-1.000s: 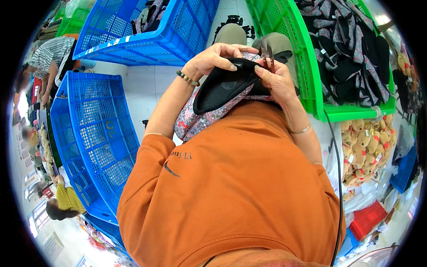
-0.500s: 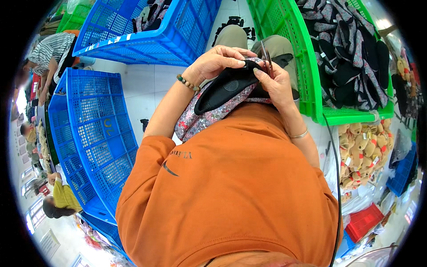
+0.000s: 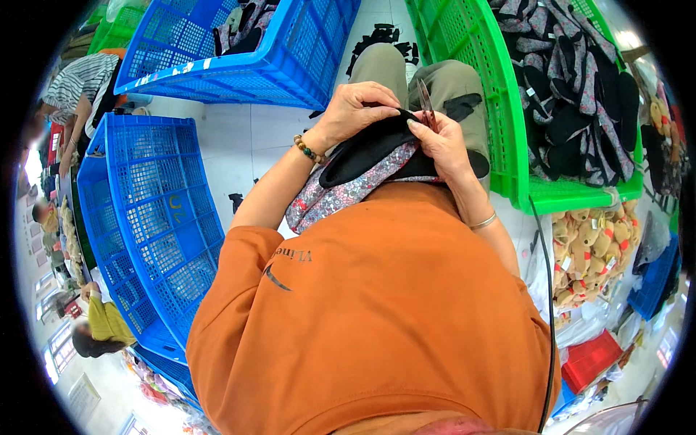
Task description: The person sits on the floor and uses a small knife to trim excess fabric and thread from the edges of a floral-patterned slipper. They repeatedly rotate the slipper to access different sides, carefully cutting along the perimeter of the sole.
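A fabric slipper [image 3: 371, 171] with grey-pink floral cloth and a black sole or lining lies across my lap, raised at its far end. My left hand [image 3: 352, 114] is closed, pinching the black edge between thumb and fingers. Close beside it, my right hand [image 3: 444, 148] is closed too, its thumb pressing that same edge. A pair of small scissors [image 3: 425, 104] sticks up from within my right hand, blades pointing away from me. More floral cloth hangs below the sole, and I cannot tell whether it belongs to a second slipper.
A green crate [image 3: 509, 156] heaped with similar slippers [image 3: 573, 109] stands at the right. Blue crates [image 3: 290, 61] [image 3: 163, 217] are at far left and left. Plush toys [image 3: 591, 250] pile up behind the green crate. A black cable [image 3: 549, 304] runs down my right side. Black pieces [image 3: 382, 34] lie on the floor ahead.
The slipper's far end has tilted, so the round mark inside no longer shows. My left hand has shifted slightly nearer and left, and the scissors have tipped a little left.
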A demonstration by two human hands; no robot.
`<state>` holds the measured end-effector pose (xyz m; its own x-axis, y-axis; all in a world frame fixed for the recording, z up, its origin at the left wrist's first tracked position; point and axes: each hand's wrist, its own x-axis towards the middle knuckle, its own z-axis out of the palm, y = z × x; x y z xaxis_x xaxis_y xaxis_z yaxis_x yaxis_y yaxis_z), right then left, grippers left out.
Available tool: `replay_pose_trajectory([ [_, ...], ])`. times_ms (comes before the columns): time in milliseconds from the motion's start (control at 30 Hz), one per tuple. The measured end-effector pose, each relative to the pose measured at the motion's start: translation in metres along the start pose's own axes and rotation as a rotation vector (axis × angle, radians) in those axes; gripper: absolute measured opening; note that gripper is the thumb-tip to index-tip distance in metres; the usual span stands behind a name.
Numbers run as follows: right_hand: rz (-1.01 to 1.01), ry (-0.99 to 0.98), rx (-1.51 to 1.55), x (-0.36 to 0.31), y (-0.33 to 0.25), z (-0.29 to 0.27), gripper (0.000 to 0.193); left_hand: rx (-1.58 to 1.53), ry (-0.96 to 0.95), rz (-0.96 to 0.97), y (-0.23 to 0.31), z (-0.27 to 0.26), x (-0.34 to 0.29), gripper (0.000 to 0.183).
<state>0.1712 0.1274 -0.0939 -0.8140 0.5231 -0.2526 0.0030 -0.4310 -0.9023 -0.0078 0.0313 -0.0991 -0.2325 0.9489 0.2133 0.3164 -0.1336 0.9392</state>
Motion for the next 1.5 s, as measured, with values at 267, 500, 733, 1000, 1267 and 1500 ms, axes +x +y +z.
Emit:
replay_pose_trajectory([
  [267, 0.005, 0.019, -0.055, 0.004, 0.004, -0.004, 0.012, -0.221, -0.009, -0.116, -0.012, -0.01, -0.013, 0.005],
  [500, 0.07, 0.047, -0.106, 0.009, 0.012, -0.006, 0.013, -0.573, 0.36, -0.283, -0.021, -0.005, -0.019, 0.01],
  [733, 0.037, 0.044, -0.064, 0.01, 0.012, -0.006, 0.015, -0.037, -0.121, -0.283, -0.002, -0.01, -0.026, 0.04],
  [1000, -0.19, 0.029, -0.262, 0.011, 0.012, -0.007, 0.016, -0.381, -0.195, -0.487, -0.002, -0.022, -0.02, 0.02],
  [1267, -0.084, -0.052, -0.283, 0.008, 0.004, -0.005, 0.016, -0.815, -0.35, -0.572, -0.009, -0.038, -0.006, 0.013],
  [1500, -0.156, 0.033, -0.428, -0.001, 0.009, -0.002, 0.026, -1.011, -0.162, -0.689, -0.025, -0.017, -0.034, 0.013],
])
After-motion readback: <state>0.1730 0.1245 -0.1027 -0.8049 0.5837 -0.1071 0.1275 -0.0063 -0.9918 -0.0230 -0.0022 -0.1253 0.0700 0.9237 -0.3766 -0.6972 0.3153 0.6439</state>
